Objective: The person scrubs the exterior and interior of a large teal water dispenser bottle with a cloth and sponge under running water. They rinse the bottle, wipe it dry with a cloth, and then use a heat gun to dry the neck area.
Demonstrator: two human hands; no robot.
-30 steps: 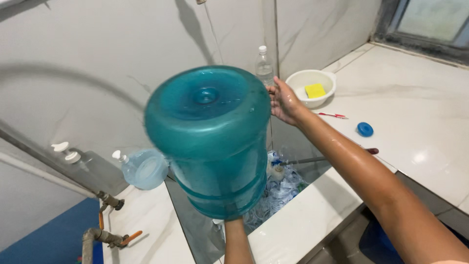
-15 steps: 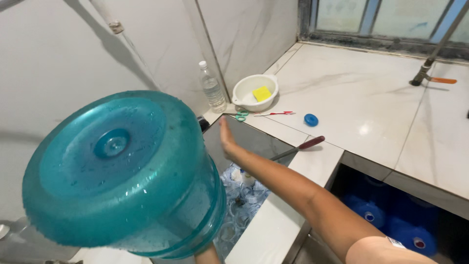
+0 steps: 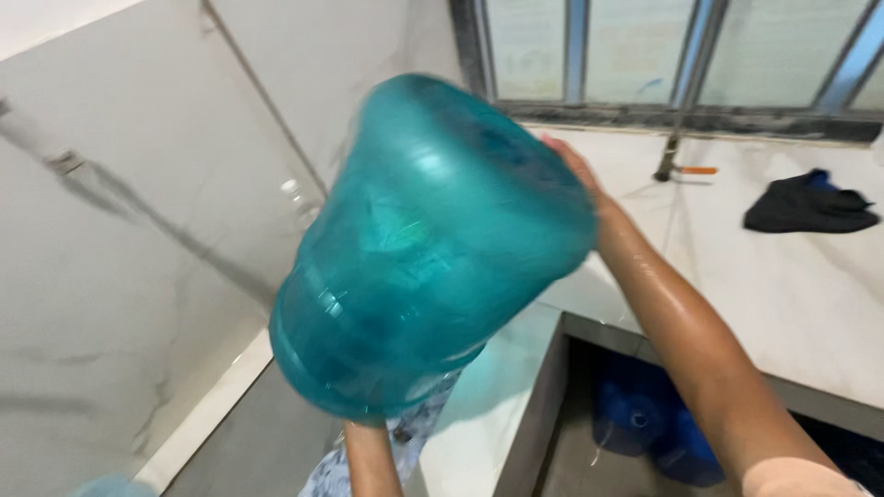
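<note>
A large teal water jug fills the middle of the view, tilted with its base toward the upper right and blurred by motion. My right hand is pressed flat against the jug's base at the upper right edge, forearm wet. My left hand is hidden under the jug; only its forearm shows below, so it appears to hold the jug's lower end.
A white marble counter runs to the right, with a dark cloth and an orange-handled tool by the window. Blue jugs sit under the counter. A marble wall stands to the left.
The jug has swung up and to the right, its base now turned away toward the window. My view has shifted right; the white bowl and small bottle have left the frame.
</note>
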